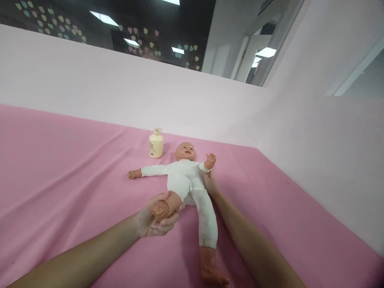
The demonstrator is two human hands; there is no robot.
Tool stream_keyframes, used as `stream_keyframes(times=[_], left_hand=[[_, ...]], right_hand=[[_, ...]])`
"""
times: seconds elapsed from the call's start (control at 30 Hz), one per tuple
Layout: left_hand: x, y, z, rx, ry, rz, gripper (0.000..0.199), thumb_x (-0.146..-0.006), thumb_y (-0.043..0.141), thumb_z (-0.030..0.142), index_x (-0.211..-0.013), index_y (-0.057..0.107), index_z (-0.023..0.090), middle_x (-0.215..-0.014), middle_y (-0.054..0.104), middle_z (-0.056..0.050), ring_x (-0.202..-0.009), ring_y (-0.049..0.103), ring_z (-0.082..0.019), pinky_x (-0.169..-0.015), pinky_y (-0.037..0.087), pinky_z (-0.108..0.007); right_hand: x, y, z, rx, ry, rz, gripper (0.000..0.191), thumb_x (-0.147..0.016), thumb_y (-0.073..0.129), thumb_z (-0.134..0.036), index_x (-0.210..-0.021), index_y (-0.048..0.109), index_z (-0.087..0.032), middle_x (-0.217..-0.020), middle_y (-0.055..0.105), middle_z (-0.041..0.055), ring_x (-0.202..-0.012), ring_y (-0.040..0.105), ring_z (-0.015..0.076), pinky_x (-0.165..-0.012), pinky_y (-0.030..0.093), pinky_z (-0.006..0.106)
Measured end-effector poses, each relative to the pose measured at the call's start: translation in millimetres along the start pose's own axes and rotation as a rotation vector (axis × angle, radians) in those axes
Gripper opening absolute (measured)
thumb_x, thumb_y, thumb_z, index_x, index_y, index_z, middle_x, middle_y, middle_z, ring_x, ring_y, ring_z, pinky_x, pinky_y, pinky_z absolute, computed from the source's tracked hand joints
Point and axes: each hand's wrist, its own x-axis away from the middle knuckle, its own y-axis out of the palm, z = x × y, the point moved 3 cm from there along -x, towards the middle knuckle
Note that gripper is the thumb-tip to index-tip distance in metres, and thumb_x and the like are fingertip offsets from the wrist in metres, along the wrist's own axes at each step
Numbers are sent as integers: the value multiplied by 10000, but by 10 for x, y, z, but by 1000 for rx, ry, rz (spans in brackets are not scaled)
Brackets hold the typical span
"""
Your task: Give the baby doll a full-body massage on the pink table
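A baby doll with a white cloth body lies face up on a pink sheet, its head away from me. My left hand is wrapped round the doll's lower leg on the left, just by the foot, and that leg is raised and bent towards me. The other leg lies stretched out towards me. My right hand rests against the doll's side, below its raised arm; most of its fingers are hidden behind the doll's arm and body.
A cream pump bottle stands on the sheet left of the doll's head. Behind the sheet rises a white wall, with dark glass above it bearing heart stickers. Another white wall runs along the right.
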Motion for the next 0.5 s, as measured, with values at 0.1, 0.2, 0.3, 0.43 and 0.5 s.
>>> stream_keyframes(times=[0.1, 0.2, 0.3, 0.43, 0.5], left_hand=[[-28, -172, 106, -31, 74, 189, 458, -906, 579, 598, -937, 616, 142, -502, 445, 65, -323, 217, -42, -278, 201, -140], [-62, -321, 153, -51, 135, 343, 425, -921, 574, 558, -909, 622, 135, -494, 408, 73, -336, 217, -49, -295, 182, -147], [-100, -425, 151, -71, 145, 421, 428, -901, 598, 557, -833, 605, 134, -488, 387, 70, -342, 226, -53, -302, 167, -159], [-118, -498, 128, -102, 129, 455, 457, -896, 575, 589, -814, 595, 140, -493, 374, 65, -349, 239, -64, -319, 177, -179], [-95, -517, 124, -114, 132, 467, 466, -898, 564, 598, -861, 615, 137, -502, 396, 59, -359, 256, -67, -337, 193, -182]], right_hand=[[40, 34, -100, 82, -152, -138, 341, -867, 669, -454, -1125, 687, -233, -1197, 695, 69, -1211, 595, 254, -1115, 440, 426], [38, 15, -184, 215, -311, -219, 258, -885, 651, -440, -1064, 733, -273, -1173, 700, 62, -1194, 589, 264, -1137, 404, 470], [33, -5, -217, 330, -370, -271, 249, -917, 596, -393, -1093, 746, -299, -1185, 686, 63, -1211, 571, 269, -1136, 394, 486], [44, -4, -212, 404, -390, -307, 269, -931, 564, -328, -1127, 748, -321, -1249, 659, 58, -1266, 535, 268, -1159, 368, 489], [41, 0, -183, 383, -385, -293, 249, -920, 590, -333, -1110, 751, -323, -1245, 666, 56, -1272, 534, 273, -1170, 356, 495]])
